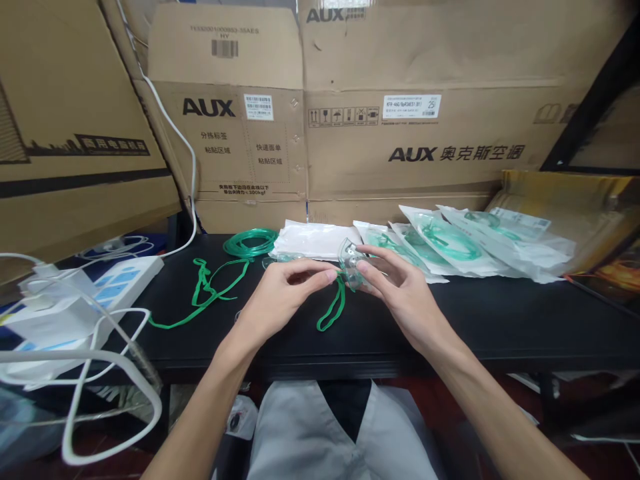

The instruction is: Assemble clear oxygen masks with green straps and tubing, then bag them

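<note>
In the middle, above the black table, my right hand [400, 280] grips a clear plastic mask [350, 260] between thumb and fingers. My left hand [290, 287] is closed in a pinch on a green elastic strap [333, 313] at the mask's left edge; the strap hangs down in a loop between the hands. Behind the hands lies a white paper sheet or wrapper [317, 240], with a coil of green tubing [250, 243] to its left. Another green strap [205, 300] lies loose on the table at the left.
Several white and clear packets [445, 243] with green contents lie at the right back. A white power strip [125, 280] with plugs and cables occupies the left end. Cardboard panels [350, 167] stand behind the black table [475, 327].
</note>
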Demonstrator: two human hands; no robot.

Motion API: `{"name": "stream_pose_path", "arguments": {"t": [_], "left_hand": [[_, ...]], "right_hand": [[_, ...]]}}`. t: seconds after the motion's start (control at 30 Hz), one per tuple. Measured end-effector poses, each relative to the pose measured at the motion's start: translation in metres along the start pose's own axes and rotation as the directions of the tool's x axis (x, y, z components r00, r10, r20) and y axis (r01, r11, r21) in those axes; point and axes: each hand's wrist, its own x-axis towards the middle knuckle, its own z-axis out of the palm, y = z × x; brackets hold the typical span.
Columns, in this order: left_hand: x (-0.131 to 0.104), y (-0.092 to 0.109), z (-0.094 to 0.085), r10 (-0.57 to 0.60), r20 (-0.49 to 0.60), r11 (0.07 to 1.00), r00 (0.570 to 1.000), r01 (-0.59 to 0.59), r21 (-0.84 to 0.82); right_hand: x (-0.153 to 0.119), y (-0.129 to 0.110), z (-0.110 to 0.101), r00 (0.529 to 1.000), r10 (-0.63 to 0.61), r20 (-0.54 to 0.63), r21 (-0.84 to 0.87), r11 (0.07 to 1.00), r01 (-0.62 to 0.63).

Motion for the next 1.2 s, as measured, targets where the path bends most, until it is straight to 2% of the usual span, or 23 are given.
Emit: {"name": "stream_pose_path", "arguments": {"t": [0.2, 0.43, 0.5, 0.57, 0.67, 0.77, 0.9, 1.07, 1.2], "left_hand": [[-0.002, 0.001, 0.004, -0.055, 0.042, 0.998, 0.998, 0.055, 0.008], [-0.001, 0.000, 0.007, -0.129, 0.083, 0.983, 0.988, 0.138, -0.117], [-0.001, 0.000, 0.008, -0.129, 0.065, 0.983, 0.990, 0.136, -0.121], [0.000, -0.001, 0.009, -0.124, 0.040, 0.985, 0.991, 0.128, -0.118], [0.000, -0.002, 0.009, -0.123, 0.030, 0.984, 0.992, 0.126, -0.125], [0.000, -0.004, 0.008, -0.121, 0.048, 0.981, 0.991, 0.127, -0.149], [0.000, -0.006, 0.009, -0.115, 0.082, 0.979, 0.990, 0.126, -0.157], [-0.001, -0.007, 0.011, -0.105, 0.106, 0.992, 0.989, 0.111, -0.055], [0.000, -0.006, 0.011, -0.088, 0.114, 0.996, 0.990, 0.090, -0.018]], "right_hand": [[-0.001, 0.000, 0.001, 1.000, 0.000, 0.001, -0.037, 0.999, 0.000], [-0.001, 0.001, 0.003, 1.000, 0.005, 0.018, -0.098, 0.995, -0.004], [-0.002, 0.001, 0.002, 0.999, -0.052, 0.015, -0.152, 0.987, 0.054], [-0.002, 0.000, 0.000, 0.986, -0.168, 0.020, -0.229, 0.959, 0.168], [-0.003, -0.002, -0.002, 0.934, -0.347, 0.088, -0.401, 0.846, 0.353], [-0.003, -0.002, -0.002, 0.892, -0.421, 0.166, -0.516, 0.733, 0.443], [-0.003, -0.001, -0.001, 0.894, -0.407, 0.185, -0.512, 0.737, 0.442], [-0.002, 0.002, -0.002, 0.917, -0.356, 0.178, -0.479, 0.783, 0.397], [-0.003, 0.004, -0.003, 0.898, -0.370, 0.237, -0.511, 0.739, 0.439]]}}
